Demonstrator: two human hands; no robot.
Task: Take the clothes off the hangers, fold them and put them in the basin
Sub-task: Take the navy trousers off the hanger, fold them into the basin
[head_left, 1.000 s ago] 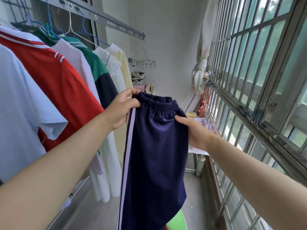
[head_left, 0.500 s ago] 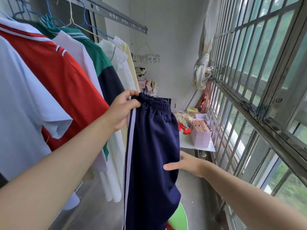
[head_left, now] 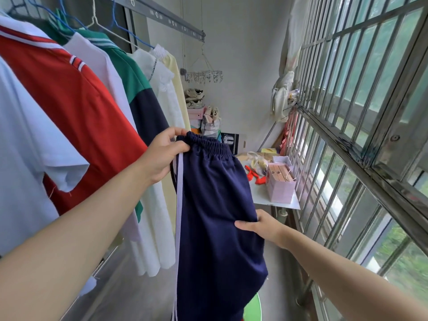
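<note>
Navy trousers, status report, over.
Left hand grips navy trousers at the waistband; right hand pinches their edge lower down. Off the hanger, hanging unfolded. Shirts hang close on the left.

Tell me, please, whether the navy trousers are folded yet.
Unfolded: the navy trousers hang straight down from the left hand at the waistband; the right hand pinches one edge.

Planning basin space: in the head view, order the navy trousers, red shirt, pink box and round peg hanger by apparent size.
1. navy trousers and red shirt: alike, both only partly seen, unranked.
2. pink box.
3. round peg hanger, though it hangs farther off.
</note>
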